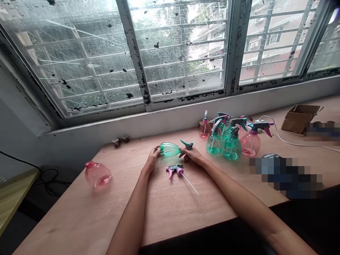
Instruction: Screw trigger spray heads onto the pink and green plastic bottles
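Observation:
A clear green spray bottle (169,149) lies sideways in the air between my hands. My left hand (153,157) is closed round its base end. At the neck end, my right hand (193,156) grips the black and teal spray head (188,145); the fingers hide where head and bottle meet. Just below them, a loose pink and black spray head (175,170) with a long white dip tube (190,185) rests on the wooden table. Off to the left lies a red bottle (97,175), tipped over, with no spray head on it.
Several green spray bottles (231,147) and a large pink one (251,143) stand grouped at right, before a small red one (204,129). Further right are a white cable (281,140), an open cardboard box (300,118) and a blurred-out item (287,177). Two small brown blocks (120,141) sit near the wall.

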Demonstrator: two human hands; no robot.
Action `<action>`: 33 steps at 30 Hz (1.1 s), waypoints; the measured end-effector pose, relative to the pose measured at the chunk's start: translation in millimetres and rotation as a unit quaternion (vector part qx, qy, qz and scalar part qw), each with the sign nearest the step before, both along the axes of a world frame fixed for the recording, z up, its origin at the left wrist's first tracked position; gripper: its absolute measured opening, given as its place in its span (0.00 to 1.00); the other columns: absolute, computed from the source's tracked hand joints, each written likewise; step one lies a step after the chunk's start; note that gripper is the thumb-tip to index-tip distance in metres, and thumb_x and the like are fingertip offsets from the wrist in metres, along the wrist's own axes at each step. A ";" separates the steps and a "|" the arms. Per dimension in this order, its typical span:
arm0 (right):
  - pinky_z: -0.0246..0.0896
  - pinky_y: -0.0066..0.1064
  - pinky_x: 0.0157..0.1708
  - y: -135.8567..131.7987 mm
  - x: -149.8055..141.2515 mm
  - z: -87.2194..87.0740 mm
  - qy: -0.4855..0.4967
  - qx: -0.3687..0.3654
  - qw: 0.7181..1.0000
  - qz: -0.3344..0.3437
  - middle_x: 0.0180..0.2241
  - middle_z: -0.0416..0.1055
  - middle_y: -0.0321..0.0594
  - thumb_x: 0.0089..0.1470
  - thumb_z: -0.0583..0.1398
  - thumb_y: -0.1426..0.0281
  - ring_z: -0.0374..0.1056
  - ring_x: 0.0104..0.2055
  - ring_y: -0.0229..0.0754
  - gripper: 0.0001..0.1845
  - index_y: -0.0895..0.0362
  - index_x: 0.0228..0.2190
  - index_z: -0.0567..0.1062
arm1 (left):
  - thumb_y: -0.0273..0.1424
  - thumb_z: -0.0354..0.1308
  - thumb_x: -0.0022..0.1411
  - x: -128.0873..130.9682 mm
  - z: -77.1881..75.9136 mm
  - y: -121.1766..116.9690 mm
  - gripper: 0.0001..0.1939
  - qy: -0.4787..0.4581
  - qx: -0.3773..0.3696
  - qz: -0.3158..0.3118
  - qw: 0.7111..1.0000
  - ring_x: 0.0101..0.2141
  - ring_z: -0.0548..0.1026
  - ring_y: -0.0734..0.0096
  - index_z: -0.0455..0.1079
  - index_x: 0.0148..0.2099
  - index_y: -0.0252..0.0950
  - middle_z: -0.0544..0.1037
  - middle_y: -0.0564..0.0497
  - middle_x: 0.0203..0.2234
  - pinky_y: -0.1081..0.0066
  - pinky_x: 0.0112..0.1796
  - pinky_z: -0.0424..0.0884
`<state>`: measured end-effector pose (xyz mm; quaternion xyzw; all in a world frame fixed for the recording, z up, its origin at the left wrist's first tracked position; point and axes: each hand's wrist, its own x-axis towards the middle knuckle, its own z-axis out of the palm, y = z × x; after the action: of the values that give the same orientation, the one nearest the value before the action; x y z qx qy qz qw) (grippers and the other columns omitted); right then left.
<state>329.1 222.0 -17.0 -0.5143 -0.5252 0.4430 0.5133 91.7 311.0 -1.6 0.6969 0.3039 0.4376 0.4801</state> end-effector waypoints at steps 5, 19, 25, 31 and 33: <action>0.74 0.39 0.38 -0.1 0.5 -0.5 0.008 -0.002 1.000 0.022 0.44 0.75 0.42 0.65 0.60 0.63 0.75 0.39 0.43 0.13 0.58 0.47 0.74 | 0.36 0.58 0.69 -0.5 4.5 -1.8 0.16 0.022 0.007 -0.014 1.000 0.48 0.77 0.58 0.70 0.55 0.35 0.76 0.45 0.52 0.53 0.48 0.75; 0.74 0.39 0.38 1.1 10.0 -2.3 -0.014 0.006 0.999 0.035 0.45 0.75 0.42 0.65 0.60 0.64 0.75 0.39 0.43 0.13 0.58 0.47 0.74 | 0.35 0.58 0.69 -2.2 8.8 -7.1 0.17 0.053 0.032 -0.013 0.998 0.49 0.76 0.57 0.69 0.57 0.36 0.75 0.44 0.54 0.52 0.49 0.75; 0.74 0.41 0.40 -0.9 7.7 -3.3 -0.047 0.016 0.998 0.035 0.46 0.75 0.43 0.65 0.61 0.64 0.75 0.41 0.44 0.14 0.58 0.48 0.74 | 0.34 0.60 0.68 0.5 4.1 -2.3 0.17 0.047 0.045 -0.020 0.998 0.49 0.76 0.57 0.68 0.57 0.36 0.75 0.44 0.54 0.51 0.49 0.75; 0.75 0.38 0.38 1.6 4.5 -4.4 -0.077 0.026 0.996 0.025 0.44 0.75 0.41 0.64 0.61 0.65 0.75 0.39 0.43 0.12 0.59 0.47 0.74 | 0.33 0.60 0.68 5.8 -4.8 4.1 0.17 0.027 0.044 -0.001 0.999 0.49 0.77 0.57 0.68 0.57 0.36 0.74 0.44 0.54 0.52 0.48 0.76; 0.75 0.37 0.36 3.0 3.9 -4.9 -0.082 0.030 0.996 0.017 0.44 0.75 0.41 0.64 0.61 0.65 0.75 0.38 0.43 0.12 0.59 0.47 0.74 | 0.34 0.60 0.68 6.5 -6.1 4.5 0.17 0.024 0.043 0.007 0.999 0.49 0.77 0.57 0.68 0.57 0.36 0.74 0.44 0.54 0.52 0.48 0.76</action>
<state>333.1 225.0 -21.9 -0.5243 -0.5873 0.3922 0.4758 98.3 315.5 -7.7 0.7253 0.3013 0.4365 0.4390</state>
